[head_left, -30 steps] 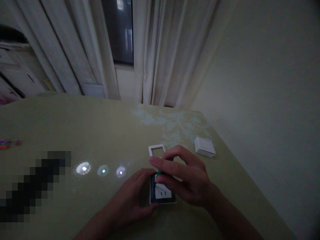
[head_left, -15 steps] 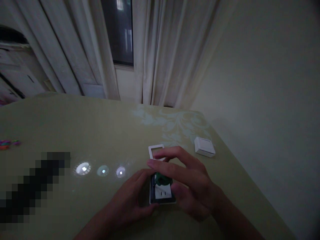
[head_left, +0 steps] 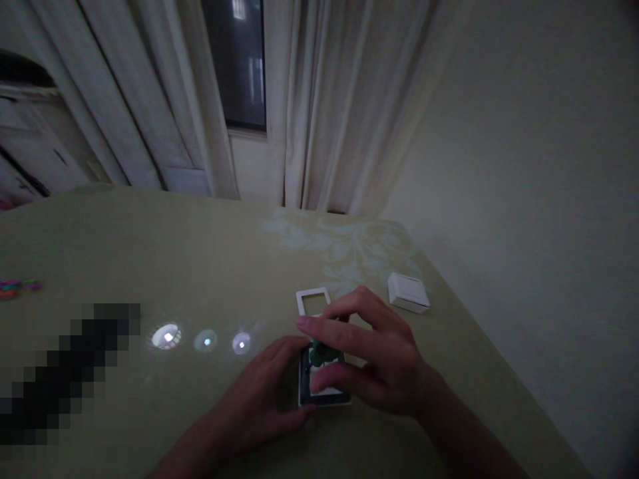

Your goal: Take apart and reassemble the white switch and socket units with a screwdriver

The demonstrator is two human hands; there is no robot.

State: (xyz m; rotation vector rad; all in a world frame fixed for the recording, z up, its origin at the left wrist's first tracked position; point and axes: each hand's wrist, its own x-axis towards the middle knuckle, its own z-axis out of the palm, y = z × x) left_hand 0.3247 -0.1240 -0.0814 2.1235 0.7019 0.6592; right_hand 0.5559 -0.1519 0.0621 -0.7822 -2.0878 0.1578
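Pale, pleated fabric curtains point(head_left: 339, 100) are parted by a narrow, dark glass window point(head_left: 237, 66) beyond a smooth, greenish-beige table point(head_left: 200, 253) decorated with whitish leaf shapes. On its near part, toward the right, a flat, rectangular socket plate with a dark border and white centre point(head_left: 324, 400) is held along its left side by the left hand point(head_left: 264, 392), gripped between thumb and fingers. Above the plate, a rounded green handle point(head_left: 319, 354) is partly covered by the right hand point(head_left: 384, 359), whose thumb and fingers are curved and spread around it; whether it is pinched cannot be told. Just beyond, a thin white rectangular frame point(head_left: 312, 291) is seen, and farther right a white boxy block point(head_left: 408, 293) is placed near the table's edge.
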